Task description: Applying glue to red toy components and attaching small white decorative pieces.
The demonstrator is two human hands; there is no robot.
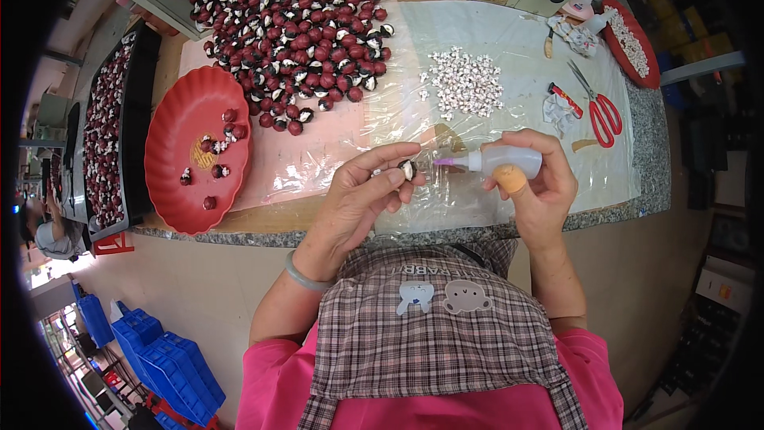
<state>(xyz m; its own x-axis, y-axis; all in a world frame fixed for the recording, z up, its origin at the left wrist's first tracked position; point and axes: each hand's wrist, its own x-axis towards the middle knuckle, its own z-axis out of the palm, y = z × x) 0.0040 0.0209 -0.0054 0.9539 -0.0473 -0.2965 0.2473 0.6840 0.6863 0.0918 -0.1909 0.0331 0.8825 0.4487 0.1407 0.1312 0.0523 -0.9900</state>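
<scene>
My left hand (374,183) pinches a small black-and-white figure (408,169) between thumb and fingers, above the plastic-covered table. Across from it, my right hand (541,183) is wrapped around a translucent squeeze bottle (509,161). The bottle lies nearly level, and its thin purple nozzle points left at the figure, with a small gap between them. An orange finger cot (510,178) covers my right thumb. Beyond my hands lies a patch of small white pieces with dark marks (461,82). Farther left is a large heap of dark red, black and white figures (302,48).
A red scalloped dish (163,183) with several figures stands at left, beside a black tray of figures (89,143). Red-handled scissors (605,121), a small red tube (563,99) and crumpled tissue (559,115) lie at right. A red dish of white pieces (646,72) stands beyond.
</scene>
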